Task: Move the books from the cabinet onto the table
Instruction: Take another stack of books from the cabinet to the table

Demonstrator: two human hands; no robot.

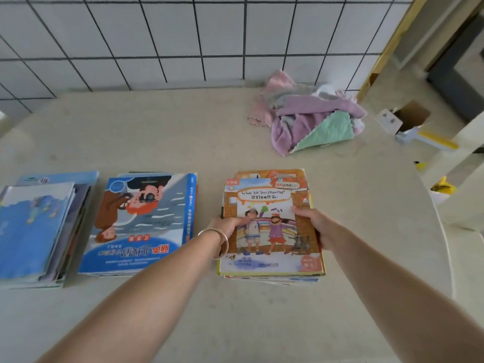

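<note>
Three stacks of picture books lie on the pale table. The right stack has an orange-framed book titled "What Are You Drawing?" on top. My left hand, with a bangle on the wrist, grips that stack's left edge, thumb on the cover. My right hand grips its right edge, thumb on the cover too. A middle stack shows a blue cover lying upside down. The left stack holds several thin blue books. The cabinet is out of view.
A heap of purple, pink and green cloths lies at the back right of the table. A tiled wall runs behind. Beyond the table's rounded right edge, an open cardboard box and yellow items sit on the floor.
</note>
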